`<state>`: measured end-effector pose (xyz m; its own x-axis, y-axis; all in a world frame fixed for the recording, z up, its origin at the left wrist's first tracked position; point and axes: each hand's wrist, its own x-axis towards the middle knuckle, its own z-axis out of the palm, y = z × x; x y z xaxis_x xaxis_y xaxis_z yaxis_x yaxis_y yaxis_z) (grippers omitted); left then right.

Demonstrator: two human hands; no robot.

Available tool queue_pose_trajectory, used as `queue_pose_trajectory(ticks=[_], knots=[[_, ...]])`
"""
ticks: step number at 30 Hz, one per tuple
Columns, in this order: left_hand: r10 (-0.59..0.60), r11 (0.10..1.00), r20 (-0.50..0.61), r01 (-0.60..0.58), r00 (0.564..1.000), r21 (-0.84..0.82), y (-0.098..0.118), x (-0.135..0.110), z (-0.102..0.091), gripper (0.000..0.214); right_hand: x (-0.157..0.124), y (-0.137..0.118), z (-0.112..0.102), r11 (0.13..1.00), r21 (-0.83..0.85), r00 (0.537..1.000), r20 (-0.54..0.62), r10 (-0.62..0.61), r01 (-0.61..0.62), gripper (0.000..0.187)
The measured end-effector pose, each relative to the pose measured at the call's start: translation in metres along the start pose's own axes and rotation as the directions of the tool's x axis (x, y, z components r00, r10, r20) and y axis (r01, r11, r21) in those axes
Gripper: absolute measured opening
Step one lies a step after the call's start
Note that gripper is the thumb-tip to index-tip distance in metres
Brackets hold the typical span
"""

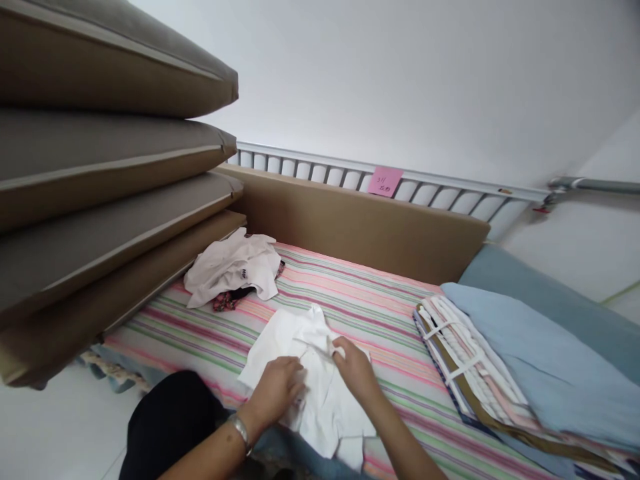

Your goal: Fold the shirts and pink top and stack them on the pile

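Observation:
A crumpled white shirt (325, 407) lies spread on the striped sheet in front of me, its lower edge hanging toward the near side. My right hand (354, 370) pinches a fold of it near the upper middle. With curled fingers, my left hand (280, 390) grips the cloth on the left; its fingertips are partly hidden. A silver bracelet (240, 432) circles my left wrist. Farther back and to the left, another white garment (235, 267) with small dark lettering sits in a loose heap, with a dark patterned cloth (227, 300) partly under it.
Several thick brown-grey cushions (115, 160) are stacked at the left. A brown padded board (350, 217) stands against a white radiator (320, 170) bearing a pink note (385, 181). On the right lie folded fabrics tied with white straps (465, 367) and a light blue cloth (540, 360).

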<state>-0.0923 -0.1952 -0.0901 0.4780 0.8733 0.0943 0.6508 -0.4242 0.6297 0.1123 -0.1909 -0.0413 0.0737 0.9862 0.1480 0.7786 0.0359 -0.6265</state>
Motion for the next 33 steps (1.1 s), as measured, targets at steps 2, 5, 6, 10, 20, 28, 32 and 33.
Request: queue_pose_trajectory(ticks=[2,5,6,10,20,28,32,33], knots=[[-0.053,0.998,-0.05,0.055,0.997,0.041,-0.002,0.0,-0.001,0.027,0.006,-0.008,-0.017,0.995,0.101,0.998,-0.064,0.017,-0.01,0.021],[-0.082,0.988,-0.06,0.089,0.995,0.126,-0.002,0.002,0.002,0.026,0.007,-0.026,-0.036,0.957,0.289,0.99,-0.134,0.046,-0.005,0.03],[-0.087,0.985,-0.062,0.095,0.994,0.142,-0.002,0.003,0.004,0.026,0.005,-0.031,-0.038,0.912,0.411,0.99,-0.126,0.064,-0.007,0.035],[-0.115,0.978,-0.08,0.127,0.99,0.166,-0.004,0.005,0.009,0.029,-0.009,-0.035,-0.026,0.762,0.644,0.997,0.067,0.042,-0.075,0.045],[-0.277,0.952,-0.154,0.292,0.949,0.088,-0.018,0.013,0.003,0.012,-0.034,-0.023,0.022,0.983,-0.109,0.967,0.226,-0.119,0.146,0.019],[-0.367,0.93,-0.1,0.369,0.925,-0.005,-0.024,0.023,-0.009,0.006,-0.029,-0.04,0.041,0.871,-0.31,0.884,0.395,-0.248,0.382,0.02],[-0.37,0.925,-0.082,0.375,0.925,0.055,-0.023,0.022,-0.007,0.017,-0.021,-0.044,0.053,0.857,-0.376,0.911,0.345,-0.224,0.353,0.028],[-0.365,0.925,-0.08,0.371,0.927,0.077,-0.022,0.021,-0.006,0.018,-0.022,-0.044,0.055,0.86,-0.388,0.923,0.323,-0.21,0.332,0.032]])
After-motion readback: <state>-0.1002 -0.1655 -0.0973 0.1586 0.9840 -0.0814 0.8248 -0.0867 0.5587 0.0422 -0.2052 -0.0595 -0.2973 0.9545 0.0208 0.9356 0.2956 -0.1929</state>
